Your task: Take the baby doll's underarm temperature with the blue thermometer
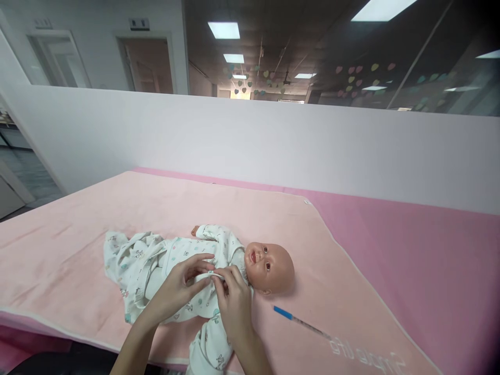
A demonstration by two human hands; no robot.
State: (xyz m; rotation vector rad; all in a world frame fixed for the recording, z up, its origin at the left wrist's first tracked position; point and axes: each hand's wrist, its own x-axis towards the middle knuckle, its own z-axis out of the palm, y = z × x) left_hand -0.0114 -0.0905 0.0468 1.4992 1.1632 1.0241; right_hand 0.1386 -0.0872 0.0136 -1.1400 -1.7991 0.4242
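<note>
A baby doll (271, 268) lies on its back with its head to the right, wearing a white printed long-sleeved top (193, 249). Over the doll's chest, my left hand (185, 284) has thumb and fingers curled round the raised front edge of this top. My right hand (236, 302) pinches the same edge close to the doll's neck. Printed white pants (127, 260) lie bunched around the doll's legs at the left. One sleeve stretches away from me with a small doll hand showing, while the other sleeve (211, 346) reaches toward the front edge.
A pale pink mat (312, 234) covers most of the darker pink table surface (437, 250). On the mat, right of my right hand, lies a pen with a blue cap (283, 312). Behind the table stands a white partition (273, 146) with glass above.
</note>
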